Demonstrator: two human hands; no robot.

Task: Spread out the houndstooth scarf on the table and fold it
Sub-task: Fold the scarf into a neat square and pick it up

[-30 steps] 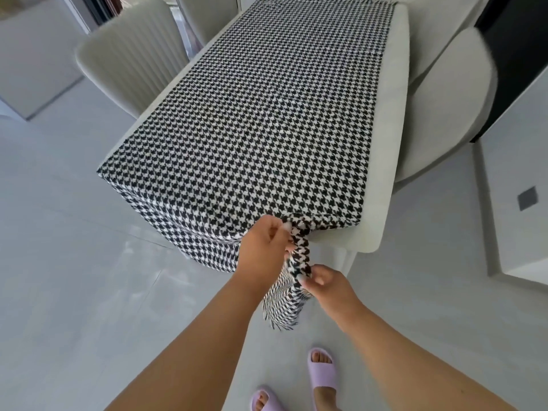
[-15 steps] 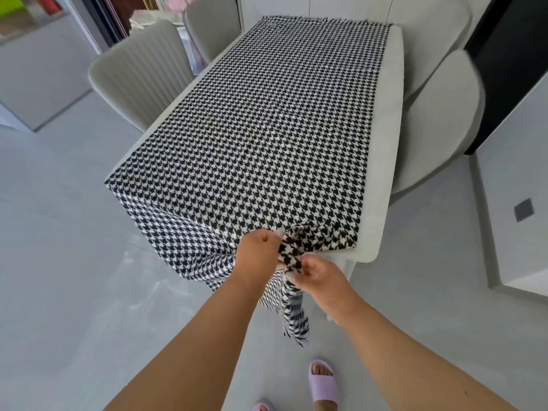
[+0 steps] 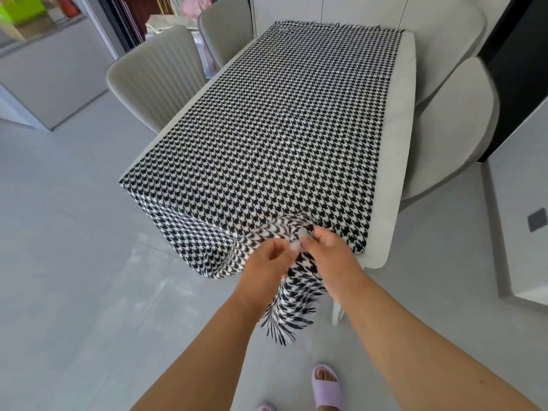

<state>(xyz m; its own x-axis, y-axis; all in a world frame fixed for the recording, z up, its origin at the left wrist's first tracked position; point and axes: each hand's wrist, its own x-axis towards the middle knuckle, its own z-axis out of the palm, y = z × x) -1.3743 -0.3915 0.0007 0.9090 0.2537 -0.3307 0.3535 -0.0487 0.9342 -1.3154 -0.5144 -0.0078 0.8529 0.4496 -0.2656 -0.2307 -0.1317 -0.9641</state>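
A black-and-white houndstooth scarf [image 3: 275, 129] lies spread along the pale grey table [image 3: 398, 137], its fringed far end at the table's far edge. The near end hangs over the near edge and bunches together at the middle. My left hand [image 3: 267, 262] and my right hand [image 3: 326, 256] sit side by side at the table's near edge, both pinching that bunched cloth. A fringed tail [image 3: 292, 315] of the scarf dangles below between my wrists. A bare strip of table shows along the scarf's right side.
Two ribbed grey chairs [image 3: 157, 75] stand along the table's left side and two smooth ones [image 3: 450, 137] along the right. A white counter [image 3: 525, 203] stands at the right. Pale tiled floor lies around; my feet in lilac slippers [image 3: 324, 387] are below.
My right hand has risen from the hanging tail up to the table edge beside my left hand. The gathered cloth has lifted with it, and the view has tilted up.
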